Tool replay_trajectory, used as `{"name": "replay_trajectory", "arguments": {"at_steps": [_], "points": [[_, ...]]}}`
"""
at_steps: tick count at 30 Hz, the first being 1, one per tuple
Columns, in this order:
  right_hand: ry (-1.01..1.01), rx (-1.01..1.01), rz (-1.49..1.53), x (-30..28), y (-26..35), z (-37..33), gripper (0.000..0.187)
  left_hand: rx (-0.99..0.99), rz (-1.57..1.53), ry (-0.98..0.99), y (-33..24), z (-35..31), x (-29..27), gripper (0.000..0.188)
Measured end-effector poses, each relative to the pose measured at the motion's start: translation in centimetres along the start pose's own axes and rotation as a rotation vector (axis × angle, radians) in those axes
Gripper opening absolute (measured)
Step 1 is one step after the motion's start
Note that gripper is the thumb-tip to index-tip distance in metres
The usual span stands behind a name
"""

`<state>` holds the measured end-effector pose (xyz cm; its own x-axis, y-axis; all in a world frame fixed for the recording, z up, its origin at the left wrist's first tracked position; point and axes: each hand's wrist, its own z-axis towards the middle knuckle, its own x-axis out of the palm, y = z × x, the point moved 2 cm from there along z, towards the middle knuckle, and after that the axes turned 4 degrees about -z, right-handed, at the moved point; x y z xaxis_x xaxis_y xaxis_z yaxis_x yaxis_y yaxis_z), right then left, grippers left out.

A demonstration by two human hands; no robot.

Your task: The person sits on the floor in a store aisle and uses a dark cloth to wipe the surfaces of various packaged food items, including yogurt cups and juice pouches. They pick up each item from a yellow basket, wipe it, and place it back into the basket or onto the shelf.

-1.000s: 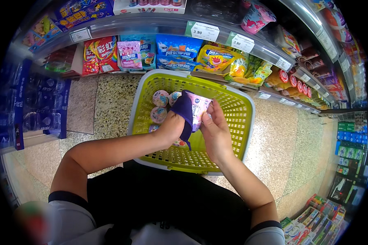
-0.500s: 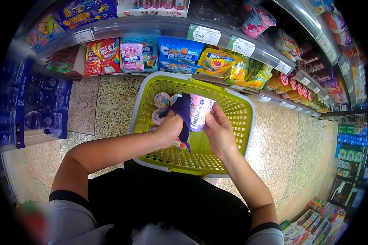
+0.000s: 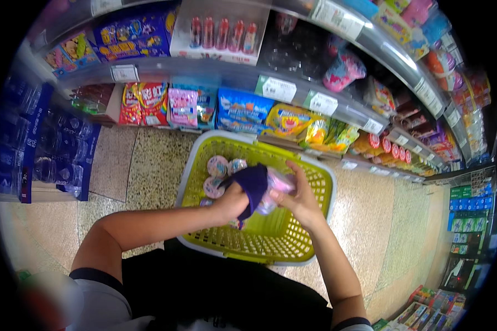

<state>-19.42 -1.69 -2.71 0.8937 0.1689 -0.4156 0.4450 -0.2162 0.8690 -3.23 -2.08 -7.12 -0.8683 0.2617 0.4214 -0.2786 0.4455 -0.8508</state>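
Above the green shopping basket (image 3: 189, 170), my left hand (image 3: 230, 204) is closed on a dark purple cloth (image 3: 253, 186). The cloth lies against one side of a pink and purple cup (image 3: 275, 187), which is smeared by motion. My right hand (image 3: 303, 199) grips the cup from its right, thumb in front, one finger raised. Left of the cloth, several small round pink-and-white tubs (image 3: 217, 166) sit in the basket. A small colourful package (image 3: 237, 224) shows partly below my left hand.
Bagged sweets (image 3: 245, 109) line the low shelf just beyond the basket. Shelf edges with price tags (image 3: 275, 88) curve above them. Blue-wrapped bottle packs (image 3: 55, 143) stand at left. Boxed goods (image 3: 425, 309) are at lower right, over a speckled tile floor (image 3: 154, 160).
The view has tilted up, so more of the shelves shows and the basket sits lower. The cup has turned and blurred between my hands, with the cloth now spread more over its left side.
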Motion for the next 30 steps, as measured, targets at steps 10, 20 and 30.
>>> {"name": "replay_trajectory", "arguments": {"at_steps": [10, 20, 30], "points": [[-0.196, -0.586, -0.247, -5.5, 14.4, 3.8, 0.061, 0.200, 0.220, 0.006, 2.2, -0.3, -6.1, 0.023], [-0.736, -0.942, -1.244, -7.7, 17.5, 13.6, 0.044, 0.202, 0.315, 0.059, 5.4, 0.0, -7.9, 0.023], [-0.736, -0.957, -1.412, -12.9, 16.4, 24.8, 0.030, 0.174, 0.374, 0.062, 8.6, 0.4, -8.5, 0.026]]}}
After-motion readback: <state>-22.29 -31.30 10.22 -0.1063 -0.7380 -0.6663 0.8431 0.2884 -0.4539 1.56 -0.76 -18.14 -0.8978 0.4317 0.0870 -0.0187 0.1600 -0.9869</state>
